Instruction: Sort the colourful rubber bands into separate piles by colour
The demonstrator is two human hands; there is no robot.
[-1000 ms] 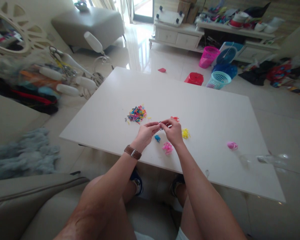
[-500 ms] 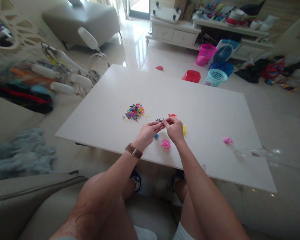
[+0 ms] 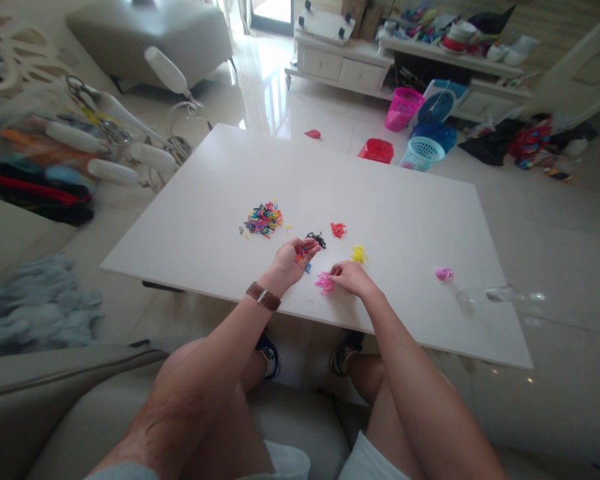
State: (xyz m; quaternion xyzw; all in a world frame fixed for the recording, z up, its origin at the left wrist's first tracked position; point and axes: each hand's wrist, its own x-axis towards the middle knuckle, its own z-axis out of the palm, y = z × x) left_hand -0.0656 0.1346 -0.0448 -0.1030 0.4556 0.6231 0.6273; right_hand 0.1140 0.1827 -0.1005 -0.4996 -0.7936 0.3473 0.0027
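Note:
My left hand, palm turned up, cups several small colourful bands beside the black pile. My right hand has its fingertips pinched at the edge of the pink pile; whatever is between them is too small to make out. A few blue bands lie just under my left hand. Red bands and yellow bands form small piles beyond my right hand. The large mixed pile lies to the left on the white table.
On the right of the table are a pink object and a clear bottle-like object lying down. White lamp arms stand by the left edge. Baskets are on the floor beyond the far edge.
My hands have parted. The left has turned palm up, showing the bands in it, and the right has moved down to the pink pile. The view has shifted slightly.

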